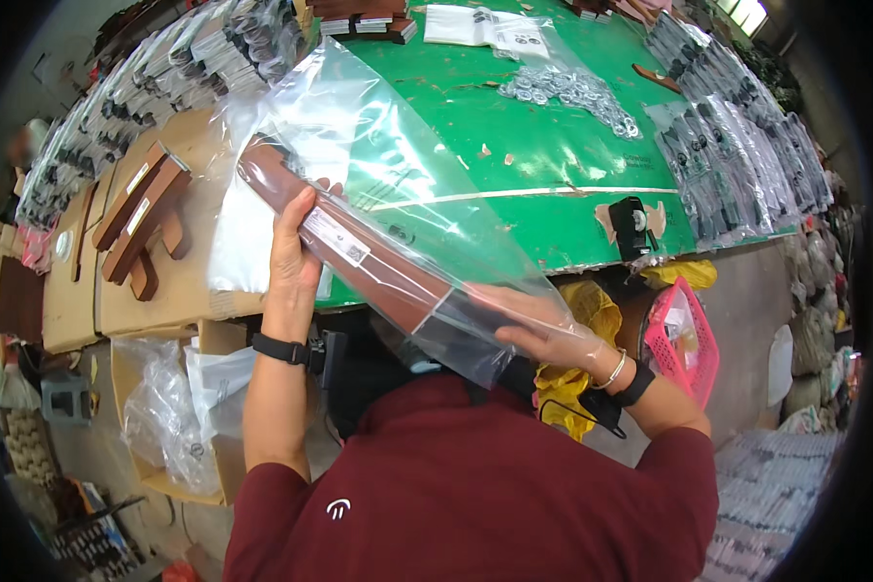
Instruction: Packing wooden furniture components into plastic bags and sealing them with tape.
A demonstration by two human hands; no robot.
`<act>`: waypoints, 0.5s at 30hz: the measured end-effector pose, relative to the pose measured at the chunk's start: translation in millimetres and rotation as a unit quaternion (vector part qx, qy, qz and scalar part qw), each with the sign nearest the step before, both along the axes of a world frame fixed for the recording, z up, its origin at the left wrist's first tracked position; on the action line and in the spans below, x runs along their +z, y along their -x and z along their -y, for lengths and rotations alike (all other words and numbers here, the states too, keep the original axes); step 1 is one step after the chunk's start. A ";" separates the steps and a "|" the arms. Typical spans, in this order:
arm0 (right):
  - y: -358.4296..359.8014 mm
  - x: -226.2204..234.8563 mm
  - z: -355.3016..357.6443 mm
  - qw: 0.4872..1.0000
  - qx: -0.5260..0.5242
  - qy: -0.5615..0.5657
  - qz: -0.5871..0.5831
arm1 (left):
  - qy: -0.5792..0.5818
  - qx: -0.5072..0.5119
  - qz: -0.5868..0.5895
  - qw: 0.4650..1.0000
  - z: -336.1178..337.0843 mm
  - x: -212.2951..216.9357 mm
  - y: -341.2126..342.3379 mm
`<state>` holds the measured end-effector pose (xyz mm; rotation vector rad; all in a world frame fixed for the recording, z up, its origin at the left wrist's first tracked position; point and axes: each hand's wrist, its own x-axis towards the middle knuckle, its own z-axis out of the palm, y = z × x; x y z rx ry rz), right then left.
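Observation:
My left hand [296, 238] is closed around a long, dark brown, slightly curved bar [383, 267] with a white printed label, its thumb on the upper side. The bar slants down to the right, largely covered by a large clear plastic bag [398, 145] that spreads up and away over the table. My right hand [548, 330] is at the bar's lower end, fingers stretched out and thumb apart, with film around the fingers. Whether those fingers are inside the bag or behind it, I cannot tell.
Brown bars [145, 218] lie on cardboard [204, 136] at left. Metal rings [572, 92] and white bags [480, 27] rest on the green table [553, 228]. Bagged stacks [737, 175] line the right edge. Below are a pink basket [677, 339] and a box of plastic [228, 388].

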<state>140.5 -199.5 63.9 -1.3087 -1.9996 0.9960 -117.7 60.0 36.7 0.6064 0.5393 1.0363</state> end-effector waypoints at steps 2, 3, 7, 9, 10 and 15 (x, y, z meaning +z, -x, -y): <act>-1.8 -24.6 20.9 0.998 -0.021 -0.026 0.056 | -0.006 0.015 -0.001 1.000 0.0 0.7 6.6; 1.2 -19.8 36.9 0.995 -0.028 -0.014 0.096 | -0.005 0.032 -0.004 0.999 -1.1 1.2 13.2; -60.2 -17.4 67.2 0.877 -0.299 0.373 -0.052 | -0.025 0.100 -0.011 0.995 -8.7 4.1 36.1; -99.6 -7.7 47.5 0.883 -0.414 0.176 -0.134 | -0.027 0.091 -0.008 0.995 -4.9 3.9 35.0; -83.1 16.2 23.3 0.920 -0.381 0.037 -0.081 | -0.034 0.088 -0.010 0.995 -1.6 4.1 32.3; -12.2 21.6 -75.9 0.947 -0.318 -0.041 0.007 | -0.031 0.073 -0.002 0.997 17.7 8.6 13.2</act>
